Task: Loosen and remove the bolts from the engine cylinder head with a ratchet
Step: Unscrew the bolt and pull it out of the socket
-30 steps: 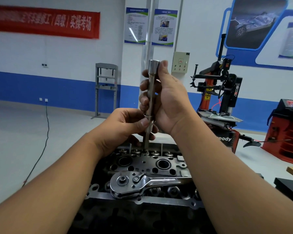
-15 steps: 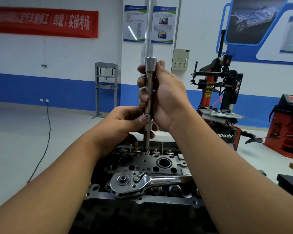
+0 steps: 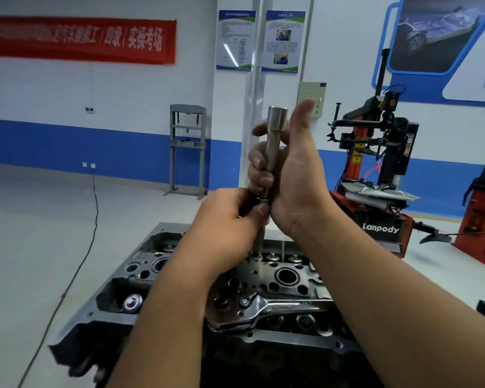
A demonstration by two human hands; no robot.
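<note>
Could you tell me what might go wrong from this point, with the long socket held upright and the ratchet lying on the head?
1. The right hand wraps the long socket with the thumb lifted off; it might tip or slip.
2. The left hand pinches the joint below; if a bolt hangs there, it could fall into the cylinder head.
3. The ratchet lies loose on the head; an arm may nudge it off.

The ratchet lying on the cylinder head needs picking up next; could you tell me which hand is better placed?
Probably the right hand: the ratchet handle runs out beneath that forearm, and its thumb is already off the socket extension. The left hand pinches the extension lower down.
</note>
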